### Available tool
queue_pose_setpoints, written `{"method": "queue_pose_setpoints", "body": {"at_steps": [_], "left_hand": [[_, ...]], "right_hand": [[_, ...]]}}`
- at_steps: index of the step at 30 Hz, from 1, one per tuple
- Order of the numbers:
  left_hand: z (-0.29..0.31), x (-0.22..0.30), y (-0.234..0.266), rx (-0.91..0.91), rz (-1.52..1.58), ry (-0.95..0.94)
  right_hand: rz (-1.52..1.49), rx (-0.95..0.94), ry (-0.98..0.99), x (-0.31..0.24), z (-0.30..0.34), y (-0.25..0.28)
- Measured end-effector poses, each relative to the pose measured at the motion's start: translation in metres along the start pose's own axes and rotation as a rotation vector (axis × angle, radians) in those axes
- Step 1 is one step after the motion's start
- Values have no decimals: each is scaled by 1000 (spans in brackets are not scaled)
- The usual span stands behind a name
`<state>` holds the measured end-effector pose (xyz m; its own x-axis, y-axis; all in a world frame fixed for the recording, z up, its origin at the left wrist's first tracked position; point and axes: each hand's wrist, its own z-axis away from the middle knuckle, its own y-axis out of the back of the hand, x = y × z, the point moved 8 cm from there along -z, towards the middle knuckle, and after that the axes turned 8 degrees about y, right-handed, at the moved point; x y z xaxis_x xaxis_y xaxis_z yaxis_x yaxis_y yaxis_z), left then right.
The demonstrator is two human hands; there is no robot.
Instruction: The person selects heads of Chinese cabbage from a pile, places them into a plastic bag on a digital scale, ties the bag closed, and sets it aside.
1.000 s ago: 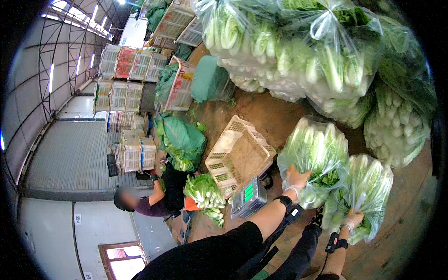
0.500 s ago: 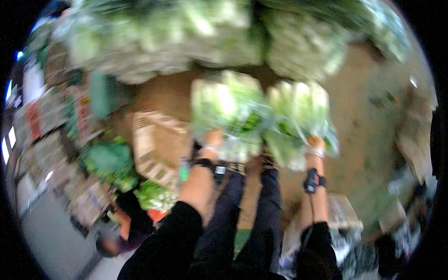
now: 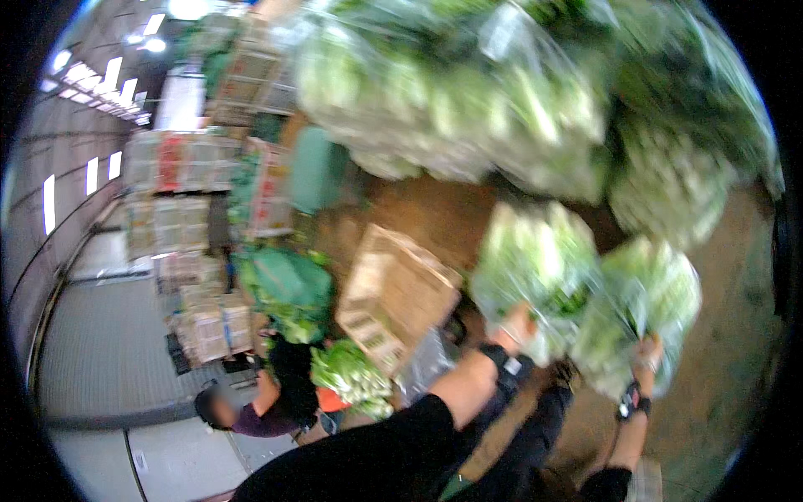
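My left hand (image 3: 517,326) is closed on the gathered end of a clear plastic bag of leafy greens (image 3: 535,255), whose pale stems point away from me. Another such bag of leafy greens (image 3: 657,289) lies to its right, its near end gripped by my right hand (image 3: 647,356). The two bags sit side by side and touch, just in front of my feet. Blur hides the finer detail of my fingers. Beyond them stands a long row of bigger-looking bagged greens (image 3: 452,109), with more bags (image 3: 669,184) at the far right.
An open wooden crate (image 3: 401,293) sits left of the bags. Loose greens (image 3: 351,376) and a green sack (image 3: 293,284) lie further left, near a crouching person (image 3: 276,393). Stacked cartons (image 3: 188,226) line the left side. Brown floor (image 3: 736,335) shows at the right.
The view has swung left, so everything appears further right in it. Both hands keep their grip on the two bags. More of the left wall and cartons shows.
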<state>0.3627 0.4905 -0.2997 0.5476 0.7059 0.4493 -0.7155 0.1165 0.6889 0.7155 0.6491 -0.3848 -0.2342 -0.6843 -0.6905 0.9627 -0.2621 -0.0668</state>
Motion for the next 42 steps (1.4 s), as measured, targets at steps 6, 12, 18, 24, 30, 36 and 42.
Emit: {"method": "queue_pose_setpoints", "body": {"at_steps": [6, 12, 18, 24, 30, 36, 42], "left_hand": [[-9, 42, -89, -338, 1479, 895], [37, -22, -66, -79, 1550, 934], [0, 24, -88, -409, 1303, 694], [12, -22, -64, -118, 1151, 930], [11, 35, -11, 159, 528, 627], [-1, 36, -27, -48, 572, 436], [5, 70, -33, -165, 427, 297]], "right_hand": [[181, 171, 81, -14, -114, 134], [375, -59, 30, 17, -48, 54], [1762, -604, 904, -50, -5, 10], [1493, -362, 391, -109, 91, -94], [1350, -495, 672, -103, 134, -152], [1819, -599, 753, -46, 109, -187], [2507, -758, 169, -26, 95, -134]]}}
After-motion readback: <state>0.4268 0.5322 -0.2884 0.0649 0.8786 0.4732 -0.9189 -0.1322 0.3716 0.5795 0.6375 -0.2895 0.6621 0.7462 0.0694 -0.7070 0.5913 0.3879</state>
